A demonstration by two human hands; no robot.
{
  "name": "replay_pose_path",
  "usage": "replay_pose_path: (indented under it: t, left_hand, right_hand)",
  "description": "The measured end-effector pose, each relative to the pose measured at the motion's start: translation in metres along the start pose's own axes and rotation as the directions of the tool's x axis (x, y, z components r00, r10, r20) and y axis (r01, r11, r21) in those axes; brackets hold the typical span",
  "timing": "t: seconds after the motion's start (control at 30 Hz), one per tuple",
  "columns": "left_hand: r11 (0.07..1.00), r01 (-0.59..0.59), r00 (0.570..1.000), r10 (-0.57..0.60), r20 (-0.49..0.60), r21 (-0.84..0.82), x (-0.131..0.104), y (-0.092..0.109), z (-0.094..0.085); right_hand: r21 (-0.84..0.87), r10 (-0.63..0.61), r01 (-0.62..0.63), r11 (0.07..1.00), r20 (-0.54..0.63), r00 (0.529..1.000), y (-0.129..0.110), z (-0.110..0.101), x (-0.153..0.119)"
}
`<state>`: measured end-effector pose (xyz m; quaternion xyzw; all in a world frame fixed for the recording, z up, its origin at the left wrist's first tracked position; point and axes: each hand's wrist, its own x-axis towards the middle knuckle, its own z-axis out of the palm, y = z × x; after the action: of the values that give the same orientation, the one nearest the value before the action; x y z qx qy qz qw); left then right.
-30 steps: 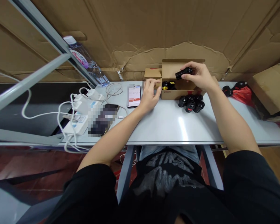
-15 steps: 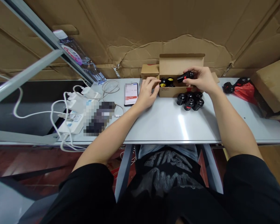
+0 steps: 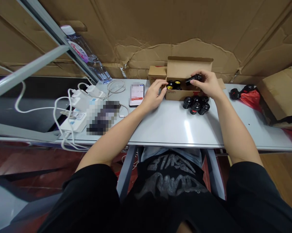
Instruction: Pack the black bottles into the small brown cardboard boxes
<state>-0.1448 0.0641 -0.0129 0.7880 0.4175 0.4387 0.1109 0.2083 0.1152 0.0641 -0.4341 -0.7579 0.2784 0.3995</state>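
Observation:
My right hand [image 3: 207, 83] pinches a black lamp holder [image 3: 192, 79], tilted, above the right part of an open cardboard box [image 3: 181, 95]. Inside the box, at its left end, stand several black lamp holders [image 3: 177, 83], some with brass-yellow insides facing up. My left hand [image 3: 155, 96] is at the box's left end, its bent fingertips on the edge there. On the table just in front of the box, several more black lamp holders [image 3: 195, 106] stand in a close group; one shows a red mark.
Left of the box lie a phone [image 3: 136, 95], a white power strip [image 3: 74, 124] with cables and a blurred dark object [image 3: 104, 117]. A water bottle [image 3: 87, 58] leans behind the metal frame. To the right are a red bag [image 3: 251, 98] with black parts and a larger carton [image 3: 279, 92].
The view has shifted slightly. In my right hand the lamp holder has turned, so its red mark no longer shows. My left hand stays at the box's end.

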Motion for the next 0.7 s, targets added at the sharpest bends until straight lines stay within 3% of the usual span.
replay_pose_path:
  t: [0.23,0.47,0.7]
  left_hand:
    - [1.000,0.011,1.000,-0.011,0.003,-0.001,0.001,-0.001,0.000]
    - [1.000,-0.008,1.000,0.008,0.004,-0.028,0.001,0.002,-0.001]
    - [0.999,-0.011,1.000,0.011,0.002,-0.030,0.001,-0.002,0.001]
  right_hand:
    - [-0.055,-0.004,0.006,0.998,0.027,1.000,0.014,0.002,0.006]
    - [-0.044,-0.004,0.004,0.999,0.003,1.000,0.014,0.005,0.004]
    - [-0.163,-0.055,0.050,0.985,-0.027,0.998,0.014,0.005,0.005]
